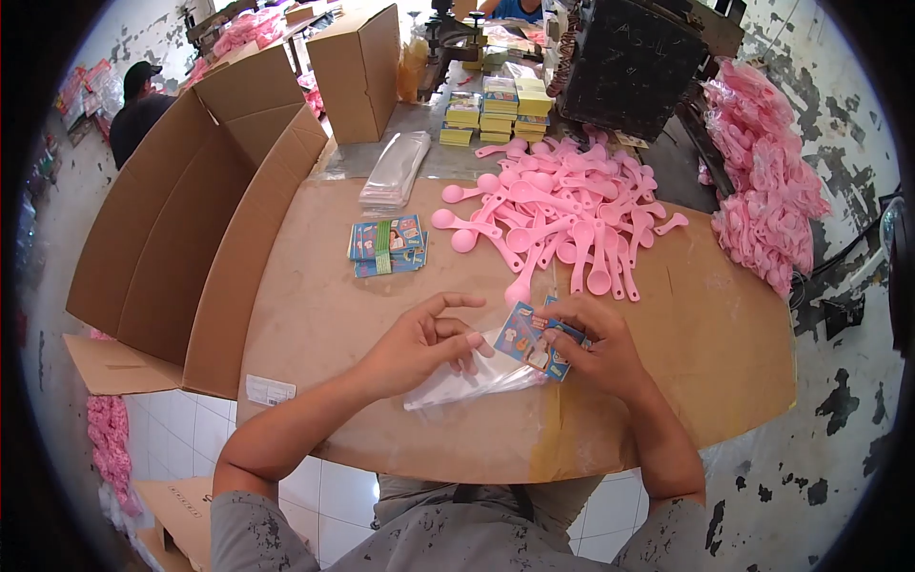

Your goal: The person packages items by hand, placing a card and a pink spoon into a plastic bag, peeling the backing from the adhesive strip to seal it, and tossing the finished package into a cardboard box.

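Note:
My right hand (600, 345) is closed on blue printed cards (524, 336), held above the cardboard-covered table. Beside it, my left hand (434, 345) has its fingers apart and curled a little, with nothing in them that I can see. Beneath both hands lie clear plastic bags (467, 383), partly covered by the left fingers and the cards. Just beyond the hands spreads a heap of pink plastic scoops (558, 205). A bundle of blue cards (400, 257) with a green band rests farther left.
A large open carton (214, 238) stands at the left. Behind are a stack of clear bags (396, 167), piled card bundles (500, 105), a second box (355, 76) and a black case (629, 71). Bagged pink items (762, 181) hang at the right. A person (143, 105) is at the far left.

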`<state>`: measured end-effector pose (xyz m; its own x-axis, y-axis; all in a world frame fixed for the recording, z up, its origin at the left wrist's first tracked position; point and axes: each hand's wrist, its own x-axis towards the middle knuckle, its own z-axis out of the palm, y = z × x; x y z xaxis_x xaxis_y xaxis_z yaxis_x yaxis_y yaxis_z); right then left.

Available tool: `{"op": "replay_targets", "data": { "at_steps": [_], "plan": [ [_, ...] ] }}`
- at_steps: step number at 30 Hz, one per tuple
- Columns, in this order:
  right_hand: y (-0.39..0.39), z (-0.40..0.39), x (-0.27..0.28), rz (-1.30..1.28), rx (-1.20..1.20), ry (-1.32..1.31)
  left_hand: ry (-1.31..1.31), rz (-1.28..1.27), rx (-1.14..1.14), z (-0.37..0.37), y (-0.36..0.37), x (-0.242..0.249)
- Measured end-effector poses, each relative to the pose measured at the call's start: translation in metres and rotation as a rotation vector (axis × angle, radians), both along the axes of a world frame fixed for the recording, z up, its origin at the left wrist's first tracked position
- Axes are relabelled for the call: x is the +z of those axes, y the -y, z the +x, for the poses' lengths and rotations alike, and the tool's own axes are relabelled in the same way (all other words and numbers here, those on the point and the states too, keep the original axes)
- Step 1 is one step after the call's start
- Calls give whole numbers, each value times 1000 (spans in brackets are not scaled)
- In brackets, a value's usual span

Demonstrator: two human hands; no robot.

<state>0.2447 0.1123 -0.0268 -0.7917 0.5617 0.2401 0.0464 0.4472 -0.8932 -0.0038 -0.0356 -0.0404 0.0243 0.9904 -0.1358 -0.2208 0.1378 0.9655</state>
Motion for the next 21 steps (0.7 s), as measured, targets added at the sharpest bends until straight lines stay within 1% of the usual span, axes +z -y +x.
{"op": "replay_targets", "data": {
  "at_steps": [1, 4, 7, 10, 13, 16, 21],
  "plan": [
    [4, 0, 3, -164, -29, 7, -7, -6, -16, 4, 1, 0],
    [1, 1, -2, -192, -89, -93, -34, 28, 17, 8, 2, -10],
    [-9, 3, -9, -113, -114, -143, -145, 24, 85, 9, 3, -7],
    [-7, 3, -7, -112, -106, -162, -103, 17, 113, 10, 4, -5],
    [-10, 3, -5, 194, -53, -132, -128, 6, 114, 11, 5, -5],
    [-2, 2, 8, 229, -42, -27, -121, 57, 75, 13, 4, -18],
    [3, -4, -2, 231, -30, -48, -180, 22, -2, 17, 5, -20]
  ]
}}
